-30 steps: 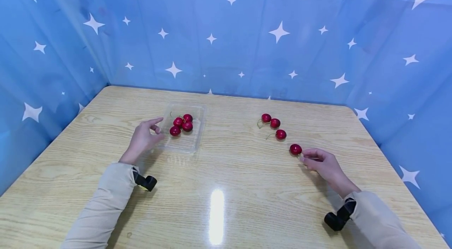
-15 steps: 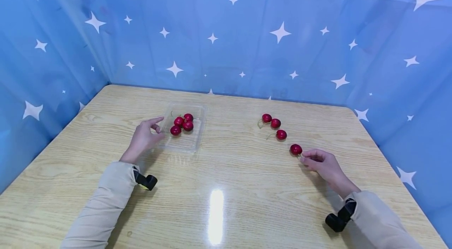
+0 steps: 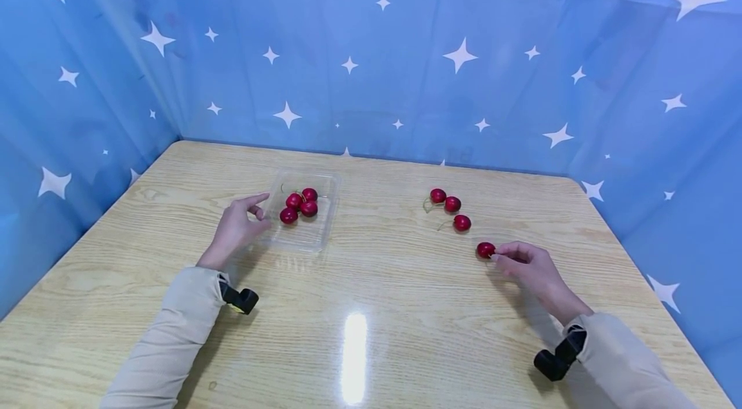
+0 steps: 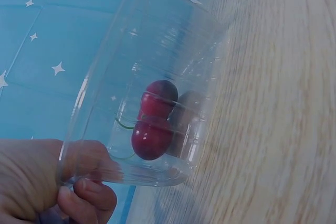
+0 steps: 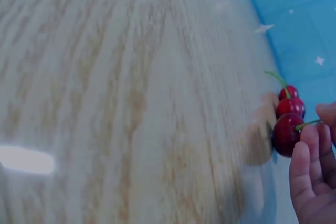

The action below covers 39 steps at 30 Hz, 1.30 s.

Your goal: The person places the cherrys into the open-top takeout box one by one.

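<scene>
On the left of the table, my left hand pinches the near-left wall of a clear plastic box between thumb and fingers. Inside the box several dark red cherries lie bunched together, some with green stems. Over on the right, my right hand pinches the green stem of a single cherry. That cherry hangs just off the fingertips, close over the tabletop. The other fingers of the right hand are bent beneath the stem in the right wrist view.
Three more cherries with stems lie in a slanting row beyond the right hand. The wooden table ends at a blue starred curtain at the back and sides. Both wrists carry black cameras.
The right hand's cherry has dropped slightly toward the tabletop, and its fingers sit a little nearer to it. The left hand, the box and the other cherries stay put.
</scene>
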Each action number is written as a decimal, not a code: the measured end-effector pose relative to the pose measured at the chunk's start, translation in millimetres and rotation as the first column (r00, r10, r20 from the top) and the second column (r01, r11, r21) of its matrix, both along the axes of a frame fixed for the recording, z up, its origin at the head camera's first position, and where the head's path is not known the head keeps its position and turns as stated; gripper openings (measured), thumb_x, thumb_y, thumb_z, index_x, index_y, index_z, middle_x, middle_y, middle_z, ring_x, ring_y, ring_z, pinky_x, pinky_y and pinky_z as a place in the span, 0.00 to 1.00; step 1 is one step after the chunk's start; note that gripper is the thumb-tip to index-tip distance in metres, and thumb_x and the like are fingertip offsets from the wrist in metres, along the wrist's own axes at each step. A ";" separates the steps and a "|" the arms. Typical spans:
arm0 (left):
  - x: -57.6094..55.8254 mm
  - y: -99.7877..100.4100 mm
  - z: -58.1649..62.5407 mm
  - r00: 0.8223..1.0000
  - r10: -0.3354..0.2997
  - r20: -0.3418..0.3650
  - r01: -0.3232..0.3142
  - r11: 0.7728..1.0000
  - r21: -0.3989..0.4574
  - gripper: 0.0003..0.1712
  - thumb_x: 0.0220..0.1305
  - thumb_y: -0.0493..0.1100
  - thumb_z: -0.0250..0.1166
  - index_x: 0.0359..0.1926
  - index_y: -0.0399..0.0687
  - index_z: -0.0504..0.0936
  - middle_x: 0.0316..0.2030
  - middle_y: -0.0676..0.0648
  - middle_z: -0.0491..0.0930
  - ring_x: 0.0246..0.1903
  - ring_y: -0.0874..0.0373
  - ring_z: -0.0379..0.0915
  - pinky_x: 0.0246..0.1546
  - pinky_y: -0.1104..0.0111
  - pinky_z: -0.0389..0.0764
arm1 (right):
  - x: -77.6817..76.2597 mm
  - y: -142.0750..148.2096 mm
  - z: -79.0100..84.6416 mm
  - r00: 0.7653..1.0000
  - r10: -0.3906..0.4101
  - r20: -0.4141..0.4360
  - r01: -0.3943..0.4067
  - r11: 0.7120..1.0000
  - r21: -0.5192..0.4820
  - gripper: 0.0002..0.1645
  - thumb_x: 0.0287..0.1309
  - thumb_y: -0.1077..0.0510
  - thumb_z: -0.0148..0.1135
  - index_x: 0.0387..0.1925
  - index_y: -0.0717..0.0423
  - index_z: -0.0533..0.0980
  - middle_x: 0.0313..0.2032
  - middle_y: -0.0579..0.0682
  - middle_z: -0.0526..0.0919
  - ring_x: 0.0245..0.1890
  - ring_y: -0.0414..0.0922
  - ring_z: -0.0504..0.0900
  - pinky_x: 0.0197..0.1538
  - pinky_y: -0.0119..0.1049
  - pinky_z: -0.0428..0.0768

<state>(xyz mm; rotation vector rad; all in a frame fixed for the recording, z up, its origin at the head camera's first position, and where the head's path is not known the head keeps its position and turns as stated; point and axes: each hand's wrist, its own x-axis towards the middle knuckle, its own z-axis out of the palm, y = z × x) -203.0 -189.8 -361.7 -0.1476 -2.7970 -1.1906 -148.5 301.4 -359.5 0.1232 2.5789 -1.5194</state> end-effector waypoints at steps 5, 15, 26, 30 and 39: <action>0.6 0.2 0.0 1.000 0.003 -0.003 -0.003 1.000 -0.004 0.32 0.48 0.34 0.58 0.59 0.34 0.66 0.28 0.44 0.74 0.10 0.63 0.53 0.12 0.72 0.59 | -0.4 -2.3 0.5 1.000 0.004 -0.015 -0.004 1.000 0.000 0.22 0.53 0.50 0.59 0.42 0.65 0.72 0.32 0.44 0.75 0.31 0.40 0.74 0.35 0.33 0.74; 0.9 -0.7 -1.1 1.000 0.008 0.003 -0.008 1.000 -0.006 0.33 0.47 0.33 0.57 0.59 0.35 0.66 0.28 0.44 0.73 0.11 0.63 0.53 0.12 0.72 0.58 | -2.6 -10.7 3.9 0.999 0.039 -0.037 -0.038 0.998 0.041 0.24 0.55 0.50 0.57 0.44 0.67 0.72 0.32 0.45 0.76 0.30 0.41 0.74 0.34 0.33 0.73; 0.9 0.1 0.9 1.000 0.010 0.013 -0.010 1.000 -0.001 0.33 0.48 0.33 0.57 0.59 0.36 0.66 0.28 0.45 0.72 0.11 0.62 0.53 0.12 0.72 0.59 | -4.8 -23.1 10.5 0.994 0.054 -0.095 -0.055 0.998 -0.004 0.26 0.55 0.51 0.57 0.47 0.70 0.70 0.33 0.46 0.76 0.32 0.41 0.75 0.37 0.34 0.76; 1.2 0.5 0.8 1.000 0.014 0.006 -0.014 1.000 -0.003 0.32 0.48 0.32 0.57 0.59 0.37 0.66 0.27 0.45 0.72 0.10 0.63 0.52 0.13 0.72 0.59 | -6.6 -28.8 8.7 0.989 0.080 -0.121 -0.085 0.996 -0.036 0.25 0.56 0.54 0.56 0.47 0.72 0.69 0.33 0.45 0.76 0.32 0.42 0.76 0.37 0.36 0.76; 0.2 0.3 0.1 1.000 0.005 0.007 -0.005 1.000 0.005 0.31 0.49 0.32 0.57 0.59 0.37 0.66 0.26 0.46 0.71 0.10 0.62 0.52 0.13 0.72 0.58 | -10.0 -44.8 9.0 0.979 0.127 -0.162 -0.131 0.991 -0.018 0.21 0.56 0.56 0.56 0.45 0.71 0.70 0.34 0.53 0.78 0.33 0.42 0.76 0.37 0.37 0.76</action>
